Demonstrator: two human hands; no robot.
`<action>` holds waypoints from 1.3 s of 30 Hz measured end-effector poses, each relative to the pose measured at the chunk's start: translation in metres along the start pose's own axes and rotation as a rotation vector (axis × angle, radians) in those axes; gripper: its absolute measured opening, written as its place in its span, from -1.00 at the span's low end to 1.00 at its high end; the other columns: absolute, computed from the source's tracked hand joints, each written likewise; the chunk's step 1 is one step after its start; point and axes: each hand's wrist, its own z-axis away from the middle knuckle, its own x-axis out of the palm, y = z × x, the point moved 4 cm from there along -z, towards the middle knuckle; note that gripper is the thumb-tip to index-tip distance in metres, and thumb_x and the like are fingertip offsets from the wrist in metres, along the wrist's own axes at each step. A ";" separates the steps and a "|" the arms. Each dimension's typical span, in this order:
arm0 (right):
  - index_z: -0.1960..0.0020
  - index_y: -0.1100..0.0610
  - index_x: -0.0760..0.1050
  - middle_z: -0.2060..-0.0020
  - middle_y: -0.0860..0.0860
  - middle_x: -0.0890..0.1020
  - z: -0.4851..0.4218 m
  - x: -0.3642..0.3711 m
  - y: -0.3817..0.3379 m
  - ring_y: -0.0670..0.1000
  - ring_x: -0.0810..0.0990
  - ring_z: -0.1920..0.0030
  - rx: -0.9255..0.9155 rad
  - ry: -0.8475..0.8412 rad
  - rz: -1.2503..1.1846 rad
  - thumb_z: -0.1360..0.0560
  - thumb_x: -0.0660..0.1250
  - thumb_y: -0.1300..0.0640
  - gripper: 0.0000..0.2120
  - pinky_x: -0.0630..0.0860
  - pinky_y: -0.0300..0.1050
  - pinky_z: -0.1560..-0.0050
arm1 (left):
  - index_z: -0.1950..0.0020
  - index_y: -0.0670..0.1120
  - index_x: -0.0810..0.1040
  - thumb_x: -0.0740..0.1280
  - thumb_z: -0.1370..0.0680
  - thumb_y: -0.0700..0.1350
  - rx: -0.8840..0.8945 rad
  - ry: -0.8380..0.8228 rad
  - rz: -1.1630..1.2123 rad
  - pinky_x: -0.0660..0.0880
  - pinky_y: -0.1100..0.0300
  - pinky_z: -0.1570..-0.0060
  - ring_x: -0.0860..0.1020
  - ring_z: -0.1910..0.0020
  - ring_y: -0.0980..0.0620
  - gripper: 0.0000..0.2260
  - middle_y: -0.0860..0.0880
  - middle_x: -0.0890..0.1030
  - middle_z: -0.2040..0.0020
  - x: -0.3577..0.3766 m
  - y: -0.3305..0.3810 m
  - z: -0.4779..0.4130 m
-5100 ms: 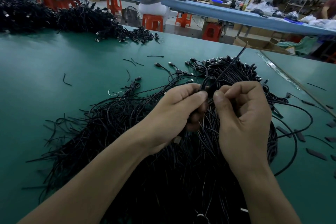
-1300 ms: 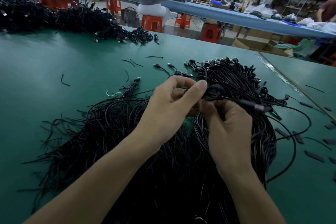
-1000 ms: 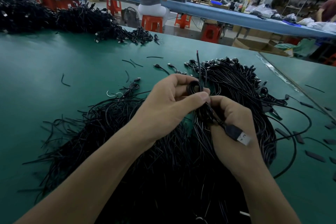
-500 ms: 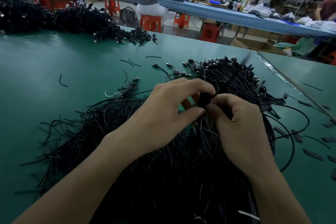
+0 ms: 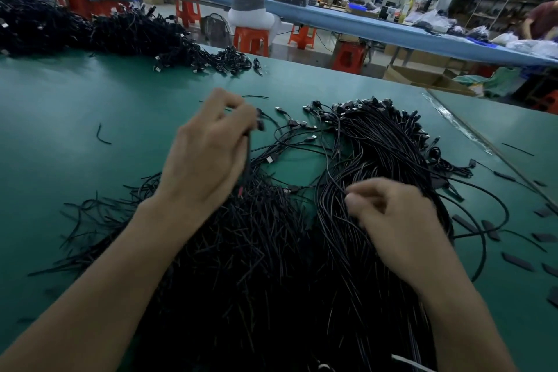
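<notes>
- Green desk (image 5: 75, 106) is filling most of the head view in a busy workshop, and a pile of black cables (image 5: 241, 266) is lying under and between both hands.
- Left hand (image 5: 208, 157) is curling its fingers round one cable (image 5: 248, 155), holding its plug end clear while the rest is running down into the pile.
- Right hand (image 5: 392, 217) is curling its fingertips against the bundle (image 5: 377, 145) on its own side; blur is hiding whether a strand is actually pinched.
- Risk, as I am judging it: the lifted cable is crossing many others, so a pull could be dragging neighbours along or snagging a plug.
- Loose plugs (image 5: 302, 125) are lying just beyond the hands and could be catching.
- Flat black pieces (image 5: 516, 261) are lying to the right of the right hand, and a second heap (image 5: 126, 33) is sitting far beyond the left hand.
</notes>
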 end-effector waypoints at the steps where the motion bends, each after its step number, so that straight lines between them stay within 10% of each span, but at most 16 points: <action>1: -0.02 -0.11 0.57 0.15 -0.23 0.60 0.001 0.005 0.003 -0.25 0.59 0.12 0.034 -0.086 0.100 -0.57 0.33 0.00 -0.94 0.46 -0.46 0.18 | 0.06 -0.20 0.58 0.37 -0.53 -0.38 -0.065 0.044 -0.034 0.52 0.20 0.17 0.48 0.14 -0.01 -0.90 -0.23 0.53 -0.04 0.000 -0.015 0.002; 7: -0.12 0.13 0.54 0.09 0.03 0.63 0.006 0.031 0.010 0.06 0.63 0.08 0.164 -0.299 0.381 -0.59 0.30 -0.11 -0.69 0.61 0.08 -0.04 | 0.05 -0.21 0.53 0.34 -0.47 -0.47 -0.190 -0.004 -0.026 0.37 0.51 0.10 0.41 0.13 0.12 -0.82 -0.13 0.49 0.02 0.019 -0.067 0.021; 13: -0.26 0.03 0.49 -0.01 -0.01 0.55 0.005 0.034 0.012 0.03 0.56 0.02 0.202 -0.224 0.355 -0.60 0.31 -0.03 -0.73 0.56 0.01 -0.07 | 0.02 -0.24 0.51 0.29 -0.49 -0.48 -0.190 -0.156 -0.085 0.54 -0.12 0.23 0.53 0.20 -0.17 -0.82 -0.17 0.49 0.00 0.032 -0.081 0.005; 24: 0.07 0.13 0.46 0.21 0.10 0.61 0.002 0.030 0.010 0.04 0.53 0.30 0.189 -0.212 0.099 -0.66 0.17 0.06 -0.79 0.51 0.01 0.26 | -0.43 -0.04 0.48 0.16 -0.52 -0.42 -0.497 -0.571 -0.318 0.44 -0.11 -0.26 0.46 -0.32 -0.22 -0.46 -0.13 0.48 -0.39 0.056 -0.112 0.010; 31: 0.17 0.01 0.48 0.58 -0.17 0.39 0.004 0.007 -0.014 -0.15 0.27 0.59 0.012 0.006 -0.216 -0.65 0.14 0.01 -0.73 0.24 -0.32 0.55 | -0.45 0.19 0.40 0.24 -0.50 -0.39 -0.217 -0.639 0.070 0.58 0.16 0.25 0.57 0.27 0.11 -0.36 0.01 0.52 -0.39 0.050 -0.036 -0.015; 35: 0.22 0.03 0.49 0.49 -0.18 0.45 0.012 0.002 -0.037 -0.17 0.34 0.49 -0.162 -0.033 -0.207 -0.63 0.19 0.05 -0.74 0.31 -0.30 0.41 | -0.55 0.35 0.08 0.40 -0.56 0.04 0.046 -0.731 0.396 0.33 0.04 -0.42 0.38 -0.40 0.16 -0.31 0.11 0.35 -0.52 0.063 0.027 -0.003; 39: 0.22 0.07 0.49 0.40 -0.14 0.51 0.028 0.010 -0.070 -0.21 0.44 0.34 -0.324 -0.239 -0.274 -0.62 0.26 0.10 -0.77 0.35 -0.29 0.28 | -0.57 0.25 0.18 0.28 -0.62 -0.16 0.079 -0.771 0.438 0.19 0.15 -0.47 0.31 -0.46 0.13 -0.40 0.09 0.39 -0.44 0.086 0.047 0.001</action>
